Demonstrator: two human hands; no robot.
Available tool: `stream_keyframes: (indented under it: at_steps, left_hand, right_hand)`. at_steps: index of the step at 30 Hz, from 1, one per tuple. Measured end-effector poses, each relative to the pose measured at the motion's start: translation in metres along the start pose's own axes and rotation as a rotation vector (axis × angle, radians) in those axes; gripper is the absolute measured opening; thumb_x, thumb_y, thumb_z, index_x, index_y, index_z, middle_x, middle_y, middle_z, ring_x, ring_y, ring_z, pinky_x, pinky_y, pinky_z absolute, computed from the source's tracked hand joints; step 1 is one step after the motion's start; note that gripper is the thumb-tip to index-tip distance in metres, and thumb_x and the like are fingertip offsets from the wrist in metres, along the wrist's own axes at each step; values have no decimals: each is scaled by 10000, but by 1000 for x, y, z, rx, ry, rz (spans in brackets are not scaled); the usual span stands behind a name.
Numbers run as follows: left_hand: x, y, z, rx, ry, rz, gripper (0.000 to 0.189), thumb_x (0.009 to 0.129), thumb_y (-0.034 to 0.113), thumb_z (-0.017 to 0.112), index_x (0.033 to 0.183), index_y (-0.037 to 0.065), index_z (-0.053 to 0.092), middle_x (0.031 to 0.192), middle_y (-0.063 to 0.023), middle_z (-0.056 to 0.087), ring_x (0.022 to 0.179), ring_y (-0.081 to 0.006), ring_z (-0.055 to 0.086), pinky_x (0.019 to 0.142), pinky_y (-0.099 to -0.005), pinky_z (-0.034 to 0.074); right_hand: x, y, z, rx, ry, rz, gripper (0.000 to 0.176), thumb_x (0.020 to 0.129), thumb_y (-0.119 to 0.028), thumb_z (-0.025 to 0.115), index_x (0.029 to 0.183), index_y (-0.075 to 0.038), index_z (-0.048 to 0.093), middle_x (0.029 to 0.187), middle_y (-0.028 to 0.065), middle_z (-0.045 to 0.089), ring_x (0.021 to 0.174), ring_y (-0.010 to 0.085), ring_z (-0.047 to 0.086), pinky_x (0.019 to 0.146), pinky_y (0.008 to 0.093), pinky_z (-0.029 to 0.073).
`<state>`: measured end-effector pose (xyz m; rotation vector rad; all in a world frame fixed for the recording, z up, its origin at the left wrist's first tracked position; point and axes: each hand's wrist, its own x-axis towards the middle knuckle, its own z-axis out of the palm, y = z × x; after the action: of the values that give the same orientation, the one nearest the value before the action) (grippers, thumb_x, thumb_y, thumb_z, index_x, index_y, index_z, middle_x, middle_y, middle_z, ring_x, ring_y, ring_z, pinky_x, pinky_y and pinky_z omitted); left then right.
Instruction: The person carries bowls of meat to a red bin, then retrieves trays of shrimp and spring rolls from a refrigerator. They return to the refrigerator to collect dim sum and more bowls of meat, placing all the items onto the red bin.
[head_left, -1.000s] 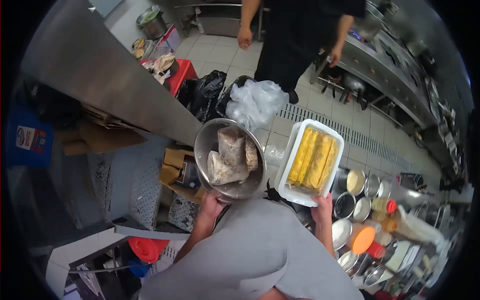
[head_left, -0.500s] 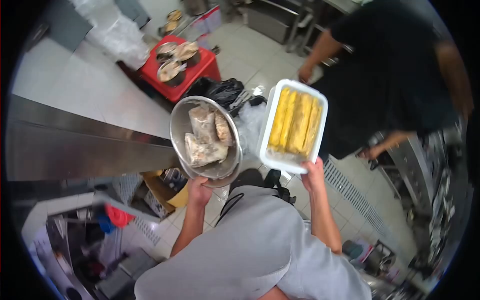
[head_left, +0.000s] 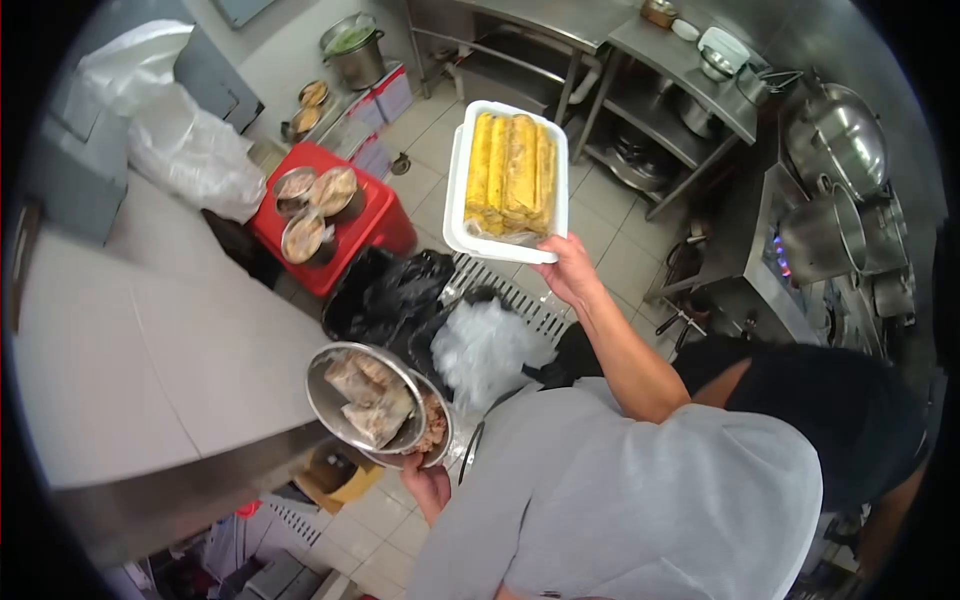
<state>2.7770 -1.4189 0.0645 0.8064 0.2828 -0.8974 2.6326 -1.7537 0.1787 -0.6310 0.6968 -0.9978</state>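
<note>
My left hand (head_left: pixel 427 487) is closed on the near rim of two stacked metal bowls, its fingers partly hidden underneath. The upper bowl (head_left: pixel 322 398) holds several wrapped, frosty-looking pieces. Shifted to the right below it, the lower bowl (head_left: pixel 447 428) shows reddish-brown chunks. Out in front, my right hand (head_left: pixel 568 268) grips the near corner of a white plastic container (head_left: pixel 457 195), which appears stacked on another one. Long yellow rolls (head_left: pixel 512 165) in clear film lie side by side inside it.
A red bin (head_left: pixel 350 245) carries several filled metal containers. Black bags (head_left: pixel 385 300) and clear plastic (head_left: pixel 490 350) lie ahead on the floor. At right, a flame burns under a pot (head_left: pixel 825 235) on the stove. A person in dark clothes (head_left: pixel 850 420) is close at lower right.
My view has turned right, bringing the stove into sight. The person in dark clothes has passed from ahead to lower right. Both hands keep their holds; the lower bowl's contents now show.
</note>
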Motion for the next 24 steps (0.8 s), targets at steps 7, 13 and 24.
stream_keyframes:
  at_steps: [7, 13, 24]
  left_hand:
    - [35, -8, 43, -64, 121, 264, 598, 649, -21, 470, 1238, 10, 372, 1154, -125, 492, 1059, -272, 504, 894, -409, 436]
    - [122, -68, 202, -132, 287, 403, 598, 657, -2, 497, 1239, 2, 359, 1141, -129, 498, 1033, -275, 511, 879, -419, 442]
    - [181, -172, 407, -370, 285, 523, 599, 672, 14, 458, 1252, 22, 309, 1164, -149, 469, 1014, -313, 543, 799, -435, 520]
  right_hand:
    - [91, -46, -96, -94, -63, 1, 191, 752, -1, 509, 926, -62, 465, 739, 9, 485, 631, 120, 517, 605, 288, 481]
    - [236, -126, -185, -391, 23, 185, 487, 669, -25, 526, 1145, 40, 444, 1007, 104, 548, 898, 187, 552, 788, 316, 457]
    - [438, -227, -188, -622, -369, 513, 438, 669, -28, 524, 1103, 34, 503, 1038, 90, 575, 933, 204, 569, 842, 317, 445]
